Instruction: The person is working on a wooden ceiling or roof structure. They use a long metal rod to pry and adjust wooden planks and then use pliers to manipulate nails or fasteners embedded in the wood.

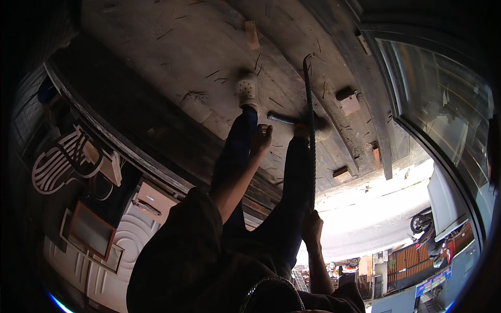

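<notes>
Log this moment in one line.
right hand: gripping ribbed rod | left hand: partly curled, contents unclear | floor: dark-handled tool near left shoe

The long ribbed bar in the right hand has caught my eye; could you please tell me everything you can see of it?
The long ribbed bar is slender, dark and metallic-looking, nearly straight, with a bent far tip. The right hand grips its near end, and it extends forward beside the right leg. Whether the tip touches the floor is unclear.
</notes>
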Available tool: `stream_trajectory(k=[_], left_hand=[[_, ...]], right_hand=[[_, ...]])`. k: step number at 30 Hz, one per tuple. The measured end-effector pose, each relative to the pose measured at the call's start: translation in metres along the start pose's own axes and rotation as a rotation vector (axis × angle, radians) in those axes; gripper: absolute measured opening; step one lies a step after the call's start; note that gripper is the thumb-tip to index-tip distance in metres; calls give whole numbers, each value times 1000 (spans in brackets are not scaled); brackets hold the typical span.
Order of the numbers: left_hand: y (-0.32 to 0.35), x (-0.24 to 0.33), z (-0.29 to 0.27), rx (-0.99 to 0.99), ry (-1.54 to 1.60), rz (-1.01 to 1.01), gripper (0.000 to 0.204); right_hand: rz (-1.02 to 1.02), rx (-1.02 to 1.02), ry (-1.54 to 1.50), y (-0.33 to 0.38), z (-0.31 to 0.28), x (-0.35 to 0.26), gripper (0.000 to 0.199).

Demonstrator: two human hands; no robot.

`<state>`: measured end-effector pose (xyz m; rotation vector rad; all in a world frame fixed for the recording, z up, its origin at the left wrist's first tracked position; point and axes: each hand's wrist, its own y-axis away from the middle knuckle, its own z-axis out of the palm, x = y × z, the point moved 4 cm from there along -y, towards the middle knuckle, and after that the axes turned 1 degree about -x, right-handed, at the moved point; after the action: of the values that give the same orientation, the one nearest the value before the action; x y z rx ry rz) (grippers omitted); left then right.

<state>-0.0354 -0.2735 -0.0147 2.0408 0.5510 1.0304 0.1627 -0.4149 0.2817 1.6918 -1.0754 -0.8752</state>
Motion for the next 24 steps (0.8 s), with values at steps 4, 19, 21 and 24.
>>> stream_trajectory(k=[4, 19, 21, 24], left_hand=[[-105, 23, -47, 281, -103, 76, 43], [-343, 161, -75, 225, -298, 383, 60], [-318, 186, -81, 89, -299, 163, 55], [-325, 186, -140, 78, -318, -11, 50]], right_hand=[[166, -183, 266, 66, 14, -33, 23], [344, -166, 381, 13, 52, -211, 17], [336, -128, 384, 24, 45, -227, 17], [253, -98, 418, 46, 24, -249, 19]])
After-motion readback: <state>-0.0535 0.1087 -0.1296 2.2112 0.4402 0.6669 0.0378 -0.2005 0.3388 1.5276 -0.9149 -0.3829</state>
